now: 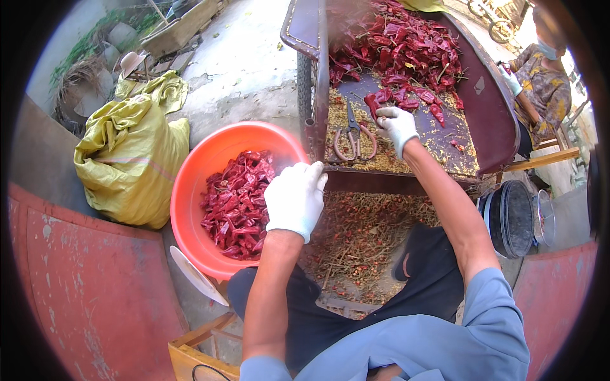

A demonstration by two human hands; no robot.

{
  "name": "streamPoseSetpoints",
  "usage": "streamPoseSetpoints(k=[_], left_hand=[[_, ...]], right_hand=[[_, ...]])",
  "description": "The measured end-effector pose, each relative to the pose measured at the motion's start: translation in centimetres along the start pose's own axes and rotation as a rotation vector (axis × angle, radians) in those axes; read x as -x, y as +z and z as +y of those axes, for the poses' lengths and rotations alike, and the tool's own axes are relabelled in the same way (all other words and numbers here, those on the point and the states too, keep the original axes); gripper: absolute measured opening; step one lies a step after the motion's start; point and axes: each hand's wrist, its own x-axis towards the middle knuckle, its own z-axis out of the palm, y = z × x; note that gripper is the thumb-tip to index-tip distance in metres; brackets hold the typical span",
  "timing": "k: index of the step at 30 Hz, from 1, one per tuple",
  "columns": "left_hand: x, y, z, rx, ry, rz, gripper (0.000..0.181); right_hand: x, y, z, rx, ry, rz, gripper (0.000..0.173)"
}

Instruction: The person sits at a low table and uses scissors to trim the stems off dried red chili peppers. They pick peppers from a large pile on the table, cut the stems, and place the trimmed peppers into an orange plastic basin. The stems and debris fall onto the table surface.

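My left hand (294, 199), in a white glove, is over the right rim of an orange plastic basin (190, 190). Its fingers are curled, and whether anything is between them is hidden. Dried red chili peppers (236, 205) without long stems fill the basin's bottom. My right hand (396, 127), gloved too, has its fingertips closed on a dried red chili pepper (372, 104) at the near edge of a large chili heap (395, 43). The heap lies on the bed of a cart (350, 88). Pruning shears (353, 133) with pinkish handles rest on the bed, left of my right hand.
Yellow seeds (438, 150) litter the cart bed. Below its edge, stems and pepper scraps (362, 238) cover the ground between my legs. A stuffed yellow woven sack (133, 162) stands left of the basin. Black buckets (512, 219) are at right, near a seated person (545, 95) wearing gloves.
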Motion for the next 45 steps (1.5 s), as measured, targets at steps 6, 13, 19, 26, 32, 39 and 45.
streamPoseSetpoints(k=[6, 13, 19, 26, 32, 39, 45], left_hand=[[-0.8, 0.2, 1.9, 0.776, -0.249, -0.065, 0.038], [-0.8, -0.4, 2.9, 1.409, -0.265, -0.374, 0.044], [-0.3, 0.7, 3.0, 1.280, -0.310, -0.179, 0.029], [-0.1, 0.9, 2.6, 0.641, -0.105, -0.063, 0.027], [0.2, 0.4, 2.6, 0.603, -0.019, -0.139, 0.031], [1.0, 1.0, 2.3, 0.412, 0.116, -0.082, 0.023], [1.2, 1.9, 3.0, 0.507, 0.153, 0.013, 0.015]], right_hand=[[11.9, -0.4, -2.9, -0.433, 0.101, -0.372, 0.019], [17.5, -0.1, -2.7, -0.486, 0.089, -0.753, 0.013], [17.2, 0.6, -3.5, -0.035, -0.203, -0.628, 0.012], [17.9, 0.9, -5.5, 0.171, -0.689, -0.303, 0.025], [17.5, 0.5, -5.9, 0.409, -1.048, -0.246, 0.025], [17.5, 0.5, -5.4, 0.456, -1.098, -0.250, 0.023], [17.4, 0.4, -5.9, -0.117, -0.083, -0.456, 0.020]])
